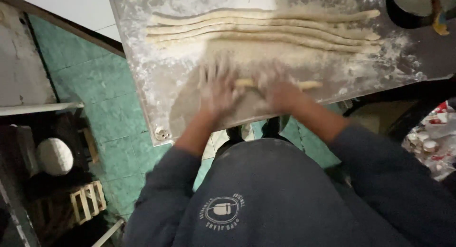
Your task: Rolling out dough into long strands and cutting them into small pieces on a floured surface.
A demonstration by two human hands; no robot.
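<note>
Two flat, open hands [247, 90] pressing a dough rope [304, 85], four ropes [266, 26] beyond, red-white packets [434, 135] right

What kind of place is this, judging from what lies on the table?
Probably a small bakery or a home kitchen for dough work. Both hands roll a dough rope on a floured metal table, and several finished dough ropes lie side by side behind it.

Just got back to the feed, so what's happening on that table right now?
A person in a dark sweatshirt presses both palms on a short dough rope lying on the floured metal table. The left hand and the right hand sit side by side on it, blurred, fingers spread. Beyond them, long finished dough ropes lie side by side across the table.
</note>
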